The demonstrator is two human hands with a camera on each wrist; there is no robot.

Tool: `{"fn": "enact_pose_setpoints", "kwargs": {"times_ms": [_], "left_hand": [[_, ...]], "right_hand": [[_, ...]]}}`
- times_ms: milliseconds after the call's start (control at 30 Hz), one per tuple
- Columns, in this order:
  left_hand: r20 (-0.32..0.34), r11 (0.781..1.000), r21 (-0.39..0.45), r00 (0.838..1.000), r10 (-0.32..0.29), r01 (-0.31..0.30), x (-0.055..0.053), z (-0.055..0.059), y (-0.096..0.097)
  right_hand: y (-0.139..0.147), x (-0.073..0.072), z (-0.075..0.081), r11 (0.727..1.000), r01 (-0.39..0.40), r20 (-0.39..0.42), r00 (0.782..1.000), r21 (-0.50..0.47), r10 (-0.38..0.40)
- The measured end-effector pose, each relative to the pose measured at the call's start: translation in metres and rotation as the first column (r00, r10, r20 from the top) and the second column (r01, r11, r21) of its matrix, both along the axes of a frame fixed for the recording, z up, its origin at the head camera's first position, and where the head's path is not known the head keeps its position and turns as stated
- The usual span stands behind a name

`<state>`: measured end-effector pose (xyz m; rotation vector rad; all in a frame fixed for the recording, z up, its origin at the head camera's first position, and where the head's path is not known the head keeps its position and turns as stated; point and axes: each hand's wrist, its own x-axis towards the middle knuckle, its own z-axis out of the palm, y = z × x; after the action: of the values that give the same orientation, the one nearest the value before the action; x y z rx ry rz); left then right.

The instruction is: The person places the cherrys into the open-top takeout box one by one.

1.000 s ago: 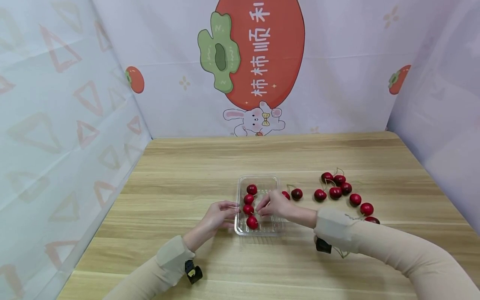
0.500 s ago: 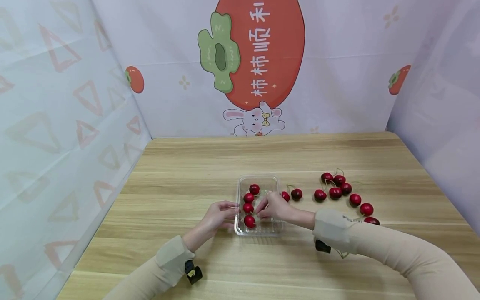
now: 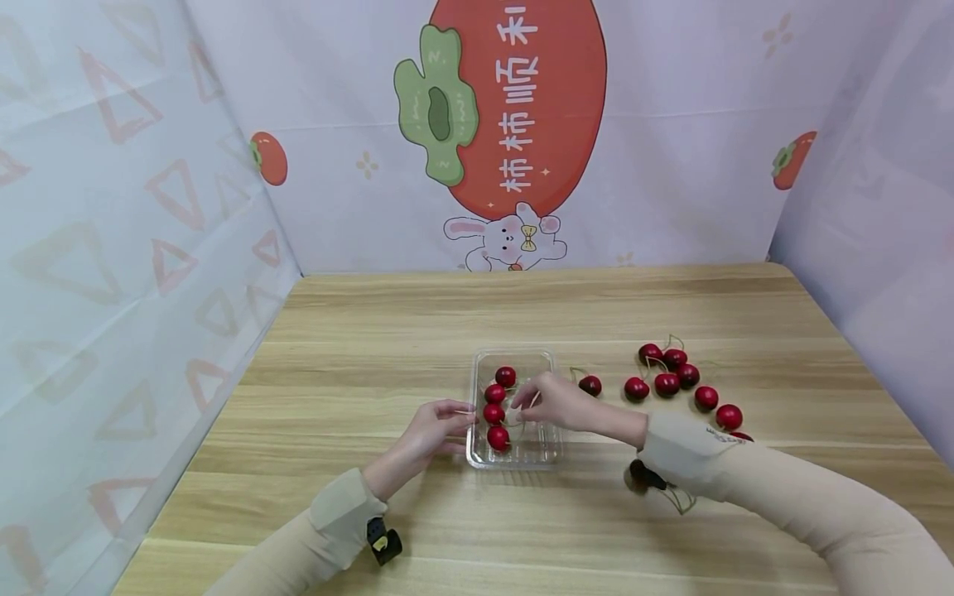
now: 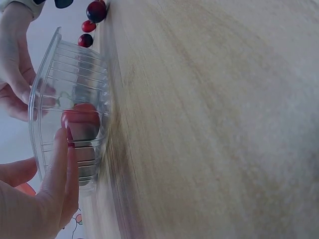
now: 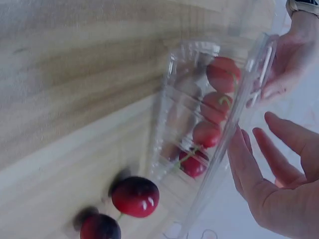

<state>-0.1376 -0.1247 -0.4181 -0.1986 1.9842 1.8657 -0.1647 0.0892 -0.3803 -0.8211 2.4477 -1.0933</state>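
Observation:
A clear plastic tray (image 3: 514, 466) lies on the wooden table. Inside it, several red cherries (image 3: 494, 414) form a line along its left side, with green stems. My left hand (image 3: 426, 432) rests its extended fingers against the tray's left wall; the left wrist view shows the fingertips touching the outside. Over the tray's right part hovers my right hand (image 3: 555, 401), just beside the row. In the right wrist view its thumb and fingers (image 5: 247, 167) are apart, with nothing seen between them.
Right of the tray lies a dark cherry (image 3: 590, 385) with a stem. Farther right several more cherries (image 3: 667, 384) are scattered, some partly behind the right sleeve (image 3: 693, 455). Printed cloth walls (image 3: 671, 165) surround the table's back and sides.
The back cherry in the tray has shifted right and the front one slightly left, straightening the row. My right hand has drawn back a little to the right; my left hand stays put.

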Motion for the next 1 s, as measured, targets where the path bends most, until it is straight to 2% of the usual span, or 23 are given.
{"fn": "enact_pose_setpoints", "kwargs": {"times_ms": [133,300,400,500,633,733,1000], "left_hand": [[0.003,1.000,0.002,1.000,0.002,-0.002,-0.001,0.000,0.000],[0.001,1.000,0.004,1.000,0.003,-0.003,0.000,-0.001,0.000],[0.004,1.000,0.005,1.000,0.013,-0.013,0.000,-0.001,0.000],[0.006,1.000,0.003,1.000,0.014,-0.014,-0.001,-0.002,-0.001],[0.006,1.000,0.002,1.000,0.011,-0.011,-0.001,-0.003,-0.001],[0.005,1.000,0.001,1.000,0.015,-0.015,-0.001,-0.002,0.000],[-0.001,1.000,0.006,1.000,0.002,-0.002,-0.002,-0.004,-0.002]], "right_hand": [[0.009,-0.004,0.005,0.997,-0.074,-0.007,0.997,-0.014,0.074],[0.020,-0.009,0.011,0.993,-0.109,0.009,0.994,-0.042,0.109],[0.026,-0.013,0.013,0.992,-0.104,0.027,0.994,-0.074,0.106],[0.034,-0.019,0.016,0.993,-0.090,0.006,0.996,-0.082,0.091],[0.044,-0.028,0.020,0.997,-0.060,-0.060,0.997,-0.039,0.058],[0.050,-0.034,0.023,1.000,-0.027,-0.075,0.997,-0.005,0.026],[0.064,-0.049,0.020,0.999,0.022,-0.061,0.998,0.029,-0.021]]}}
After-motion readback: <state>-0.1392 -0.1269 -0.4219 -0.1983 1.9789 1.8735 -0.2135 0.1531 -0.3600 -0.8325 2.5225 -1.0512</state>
